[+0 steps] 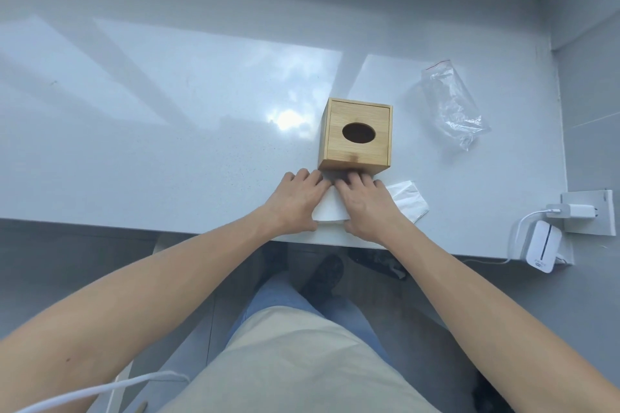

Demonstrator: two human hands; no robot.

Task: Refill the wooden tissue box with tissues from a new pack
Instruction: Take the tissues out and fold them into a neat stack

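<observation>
White counter (167, 144), both hands flat on tissues (330, 209).

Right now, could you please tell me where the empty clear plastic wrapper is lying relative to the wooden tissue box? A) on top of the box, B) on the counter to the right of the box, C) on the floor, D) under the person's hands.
B: the clear plastic wrapper lies crumpled on the white counter to the right of the wooden tissue box, apart from it and from both hands.
</observation>
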